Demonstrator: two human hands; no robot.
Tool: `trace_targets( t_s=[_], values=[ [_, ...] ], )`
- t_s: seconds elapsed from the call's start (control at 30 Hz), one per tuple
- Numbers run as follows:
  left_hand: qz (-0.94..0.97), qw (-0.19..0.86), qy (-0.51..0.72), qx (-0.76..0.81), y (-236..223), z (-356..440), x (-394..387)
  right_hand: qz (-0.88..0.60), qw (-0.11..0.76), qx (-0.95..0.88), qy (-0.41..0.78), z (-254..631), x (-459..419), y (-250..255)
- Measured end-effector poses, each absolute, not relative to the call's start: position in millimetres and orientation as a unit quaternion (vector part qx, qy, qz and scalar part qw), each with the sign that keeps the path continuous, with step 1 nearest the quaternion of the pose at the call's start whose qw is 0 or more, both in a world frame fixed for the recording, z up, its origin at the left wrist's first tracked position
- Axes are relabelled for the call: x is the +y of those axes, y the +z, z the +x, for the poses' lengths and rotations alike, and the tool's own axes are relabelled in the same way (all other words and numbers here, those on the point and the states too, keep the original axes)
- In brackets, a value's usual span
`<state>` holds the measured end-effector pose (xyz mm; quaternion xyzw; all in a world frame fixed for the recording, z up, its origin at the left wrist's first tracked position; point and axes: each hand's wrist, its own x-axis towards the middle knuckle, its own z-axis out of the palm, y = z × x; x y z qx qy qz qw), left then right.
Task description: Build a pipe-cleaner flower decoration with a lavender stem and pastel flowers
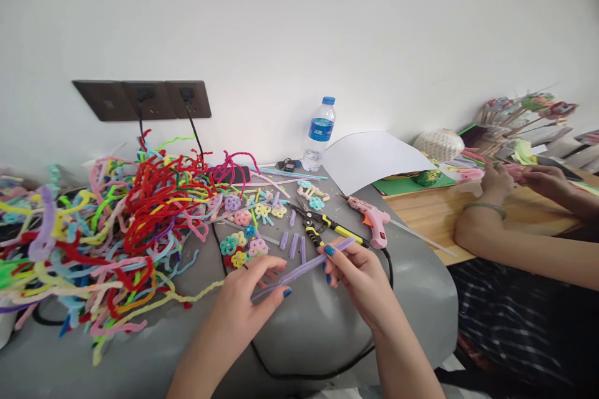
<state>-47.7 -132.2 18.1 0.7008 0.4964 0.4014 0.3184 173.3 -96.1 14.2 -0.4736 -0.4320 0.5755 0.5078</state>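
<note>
**Both hands on one lilac pipe cleaner, near front edge of grey surface**

Left hand point(250, 290) closed lightly around lower end of lilac pipe cleaner point(304, 268); fingers curled over it, thumb underneath. Right hand point(358, 277) pinching upper end between thumb and forefinger, remaining fingers loosely bent. Stem held straight, slanting up to the right, just above grey padded surface point(421, 299), towards its front edge.

Just behind the hands: short cut lilac pieces point(294, 243) lying side by side. Yellow-and-black pliers point(322, 224) beside them, close to right hand. Pink glue gun point(374, 221) towards right edge, nozzle pointing left, black cord trailing down over the front.

Small looped flowers point(243, 240) in mixed colours scattered mid-surface, left of the cut pieces. Large tangled heap of pipe cleaners point(116, 230) covering the left side, red and pale blue prominent.

Back edge: water bottle point(319, 134) upright, blue cap on. White sheet point(374, 159) leaning beside it. Dark wall sockets point(140, 100) above the heap, two plugs in.

Right, at adjoining wooden desk point(421, 212): another person's hands point(519, 181) working on something pink; detail too blurred to tell.
</note>
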Motion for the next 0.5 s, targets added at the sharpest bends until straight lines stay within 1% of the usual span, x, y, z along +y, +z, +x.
trace_targets(
  t_s=[0.17,0.3,0.4,0.5],
  values=[
    [0.622,0.439,0.436,0.48,11.9,-35.1,-125.3,-0.472,0.517,-0.397,0.594,171.4,-94.3,7.7],
    [0.567,0.476,0.447,0.502,2.3,-33.3,-124.1,-0.47,0.528,-0.372,0.602,172.8,-93.5,0.8],
    [0.564,0.459,0.44,0.527,-0.8,-33.8,-124.0,-0.471,0.532,-0.366,0.602,172.5,-93.3,-1.3],
    [0.601,0.365,0.44,0.559,-0.9,-35.6,-123.6,-0.474,0.51,-0.385,0.606,172.2,-93.9,-2.1]
  ],
)
